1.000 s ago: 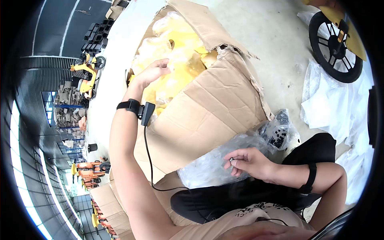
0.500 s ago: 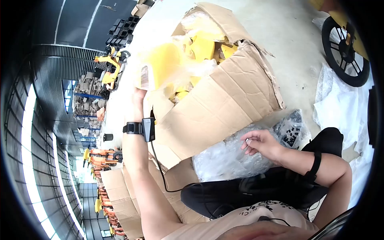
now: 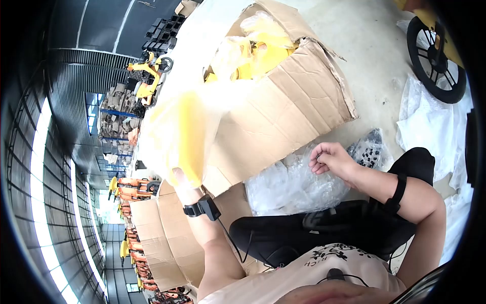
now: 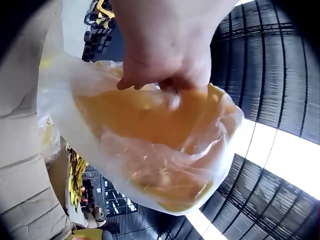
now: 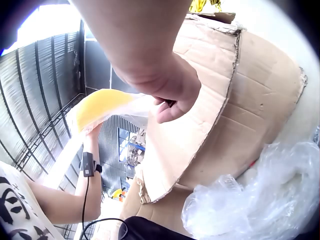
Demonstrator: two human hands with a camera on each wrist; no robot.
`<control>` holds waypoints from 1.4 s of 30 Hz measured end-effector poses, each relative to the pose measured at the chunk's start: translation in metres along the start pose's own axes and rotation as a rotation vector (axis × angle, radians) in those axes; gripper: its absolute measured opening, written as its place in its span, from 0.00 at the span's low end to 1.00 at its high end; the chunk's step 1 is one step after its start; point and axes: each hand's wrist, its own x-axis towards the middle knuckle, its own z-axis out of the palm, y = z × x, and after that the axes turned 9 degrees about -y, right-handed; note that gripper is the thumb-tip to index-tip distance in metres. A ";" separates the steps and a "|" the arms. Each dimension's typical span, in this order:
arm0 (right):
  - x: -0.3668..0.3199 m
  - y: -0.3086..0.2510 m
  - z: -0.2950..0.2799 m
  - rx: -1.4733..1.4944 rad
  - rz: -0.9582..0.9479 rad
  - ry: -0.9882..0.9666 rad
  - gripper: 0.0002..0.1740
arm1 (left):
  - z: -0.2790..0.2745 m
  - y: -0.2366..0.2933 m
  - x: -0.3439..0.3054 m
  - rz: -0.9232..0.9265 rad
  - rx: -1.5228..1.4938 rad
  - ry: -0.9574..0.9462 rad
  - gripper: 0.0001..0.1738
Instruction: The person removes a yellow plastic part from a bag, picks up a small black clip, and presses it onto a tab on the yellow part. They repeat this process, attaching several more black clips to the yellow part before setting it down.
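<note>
My left hand (image 4: 167,65) grips a curved yellow plastic part (image 4: 145,120) wrapped in a clear plastic bag (image 4: 150,170). In the head view this yellow part (image 3: 187,137) is raised beside the left side of a big cardboard box (image 3: 273,106), and it hides most of the hand. More bagged yellow parts (image 3: 263,55) fill the box. My right hand (image 3: 334,159) hovers over crumpled clear plastic bags (image 3: 288,187), fingers curled. Between its thumb and fingers shows a small dark piece (image 5: 171,103), too small to identify.
A bag of small black parts (image 3: 368,149) lies right of the box. Farther right are a black spoked wheel (image 3: 435,61) and white plastic sheeting (image 3: 422,116). Flattened cardboard (image 3: 167,228) lies at the left. A yellow scooter (image 3: 148,76) stands in the background.
My left hand has reached into the box, taken hold of a bagged yellow part and drawn it out leftward and back toward the body. My right hand has shifted slightly, its fingers more curled.
</note>
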 end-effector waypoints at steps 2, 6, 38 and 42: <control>0.000 0.006 -0.003 -0.022 0.005 -0.012 0.10 | -0.011 0.011 -0.025 -0.038 -0.078 0.011 0.27; -0.003 0.018 0.000 0.005 0.056 -0.020 0.07 | -0.013 0.006 -0.082 -0.233 -0.244 0.009 0.28; 0.001 0.023 0.091 -1.524 -0.029 -0.043 0.25 | 0.027 -0.165 -0.196 -0.663 -0.658 0.348 0.31; 0.020 0.026 0.087 -1.690 -0.087 -0.125 0.20 | 0.024 -0.179 -0.202 -0.673 -0.592 0.369 0.31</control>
